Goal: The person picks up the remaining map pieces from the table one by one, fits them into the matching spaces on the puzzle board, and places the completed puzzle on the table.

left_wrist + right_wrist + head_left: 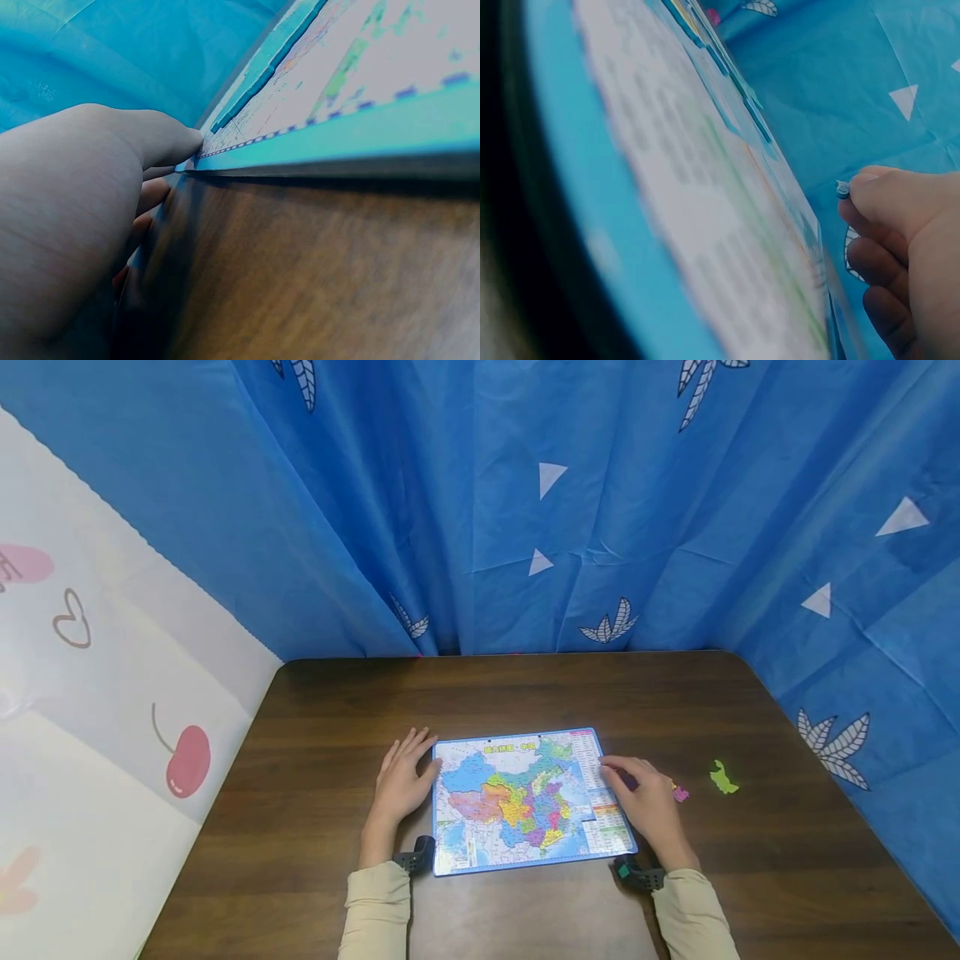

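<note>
A map puzzle board [495, 852] with a blue border and coloured provinces lies between the two hands. My left hand [402, 783] rests beside its left edge, fingers extended on the table. In the left wrist view the thumb [176, 139] touches the board's edge near a corner. Over the right edge is my right hand [647, 797]. Its thumb and index finger pinch a small bluish puzzle piece [843, 190], seen in the right wrist view. The other fingers of that hand are curled in, and most of the piece is hidden by the fingertips.
A yellow-green puzzle piece [723, 777] lies on the brown table [337, 693] to the right. Nearer the right hand, a pink piece [680, 793] shows partly behind it. A blue curtain [510, 527] hangs behind the table, and a white printed sheet [112, 693] stands at left.
</note>
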The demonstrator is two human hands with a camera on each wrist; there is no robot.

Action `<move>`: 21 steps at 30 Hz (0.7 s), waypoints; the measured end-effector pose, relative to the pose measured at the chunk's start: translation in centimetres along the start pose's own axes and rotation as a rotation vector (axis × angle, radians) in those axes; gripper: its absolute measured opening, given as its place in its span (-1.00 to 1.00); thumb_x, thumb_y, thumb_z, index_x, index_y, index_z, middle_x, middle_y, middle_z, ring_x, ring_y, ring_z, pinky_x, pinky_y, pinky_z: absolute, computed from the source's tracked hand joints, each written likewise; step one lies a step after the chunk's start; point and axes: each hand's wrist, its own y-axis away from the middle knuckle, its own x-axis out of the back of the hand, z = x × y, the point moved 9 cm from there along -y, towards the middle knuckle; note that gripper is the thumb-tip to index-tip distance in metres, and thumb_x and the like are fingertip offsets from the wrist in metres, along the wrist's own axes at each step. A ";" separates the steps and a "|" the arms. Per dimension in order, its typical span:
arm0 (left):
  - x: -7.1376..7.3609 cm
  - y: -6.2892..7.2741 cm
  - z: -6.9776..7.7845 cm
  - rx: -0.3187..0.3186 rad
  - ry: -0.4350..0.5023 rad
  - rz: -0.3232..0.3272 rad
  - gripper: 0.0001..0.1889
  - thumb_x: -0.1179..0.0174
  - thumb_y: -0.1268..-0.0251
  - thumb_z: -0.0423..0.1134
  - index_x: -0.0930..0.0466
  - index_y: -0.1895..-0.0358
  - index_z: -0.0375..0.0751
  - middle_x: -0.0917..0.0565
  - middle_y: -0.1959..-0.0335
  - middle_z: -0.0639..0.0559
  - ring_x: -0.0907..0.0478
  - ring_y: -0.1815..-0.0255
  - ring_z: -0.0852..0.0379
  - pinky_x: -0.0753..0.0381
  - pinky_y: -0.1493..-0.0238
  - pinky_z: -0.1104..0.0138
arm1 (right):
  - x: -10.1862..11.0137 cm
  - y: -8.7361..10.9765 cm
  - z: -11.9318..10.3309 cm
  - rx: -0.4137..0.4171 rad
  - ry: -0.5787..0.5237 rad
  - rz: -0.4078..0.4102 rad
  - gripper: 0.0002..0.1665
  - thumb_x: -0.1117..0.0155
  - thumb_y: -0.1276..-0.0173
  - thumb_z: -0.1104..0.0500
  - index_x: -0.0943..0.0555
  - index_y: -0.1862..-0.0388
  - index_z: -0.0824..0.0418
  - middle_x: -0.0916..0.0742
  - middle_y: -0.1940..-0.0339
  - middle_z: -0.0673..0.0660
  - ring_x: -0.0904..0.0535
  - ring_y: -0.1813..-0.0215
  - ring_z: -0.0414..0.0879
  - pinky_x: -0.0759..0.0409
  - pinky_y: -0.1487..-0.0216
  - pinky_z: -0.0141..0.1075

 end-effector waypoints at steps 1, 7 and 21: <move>0.0 0.0 0.0 0.000 0.001 0.000 -0.47 -0.16 -0.53 -0.11 -0.44 -0.48 -0.15 -0.29 -0.61 -0.10 -0.04 -0.70 -0.09 0.19 -0.69 -0.02 | -0.1 0.0 -0.1 0.000 -0.004 -0.004 -0.70 -0.49 -0.34 0.21 -0.77 -0.05 0.16 -0.82 0.03 0.19 -0.74 0.05 0.09 -0.76 0.09 -0.21; 0.0 0.0 0.0 -0.005 0.002 0.003 -0.47 -0.15 -0.53 -0.12 -0.45 -0.48 -0.15 -0.30 -0.61 -0.11 -0.04 -0.70 -0.09 0.18 -0.69 -0.03 | -0.4 0.0 -0.5 -0.012 -0.032 -0.014 -0.69 -0.47 -0.37 0.18 -0.75 -0.08 0.14 -0.81 0.02 0.18 -0.74 0.09 0.03 -0.78 0.09 -0.15; 0.2 0.1 0.3 -0.011 0.005 0.016 -0.47 -0.17 -0.51 -0.15 -0.46 -0.47 -0.18 -0.31 -0.60 -0.13 -0.06 -0.69 -0.13 0.17 -0.68 -0.06 | -1.6 -0.1 -1.1 -0.046 -0.054 -0.063 -0.73 -0.45 -0.40 0.12 -0.77 -0.07 0.05 -0.81 0.01 0.13 -0.73 0.07 0.00 -0.74 0.04 -0.16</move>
